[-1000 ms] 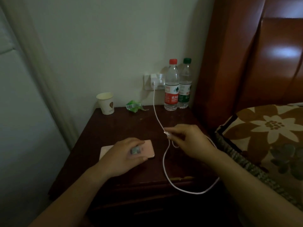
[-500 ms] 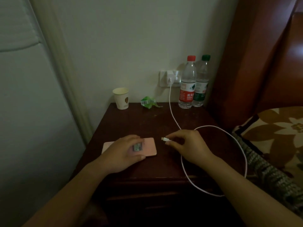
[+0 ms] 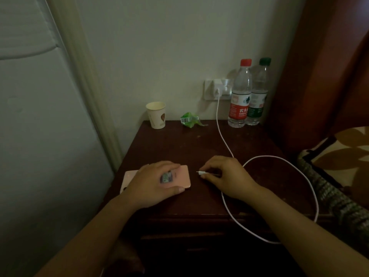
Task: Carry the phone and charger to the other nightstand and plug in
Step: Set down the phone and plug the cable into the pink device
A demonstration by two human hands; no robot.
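A pink phone (image 3: 184,177) lies flat on the dark wooden nightstand (image 3: 179,148). My left hand (image 3: 153,184) rests over it, fingers around its edges, hiding most of it. My right hand (image 3: 225,177) pinches the white cable's connector (image 3: 200,173), whose tip points left at the phone's right end, a small gap apart. The white cable (image 3: 311,188) loops off to the right and over the nightstand's front edge, then runs up to the white charger (image 3: 216,89) plugged into the wall socket (image 3: 208,96).
A paper cup (image 3: 156,114) and a crumpled green wrapper (image 3: 188,119) sit at the back of the nightstand. Two water bottles (image 3: 240,92) stand by the socket. A brown headboard (image 3: 329,56) and a flowered pillow (image 3: 347,148) lie to the right, a pale panel (image 3: 40,136) to the left.
My right hand has come down to the nightstand top and brought the connector left, close to the phone's end. The cable loop has spread out to the right. The left hand has stayed on the phone.
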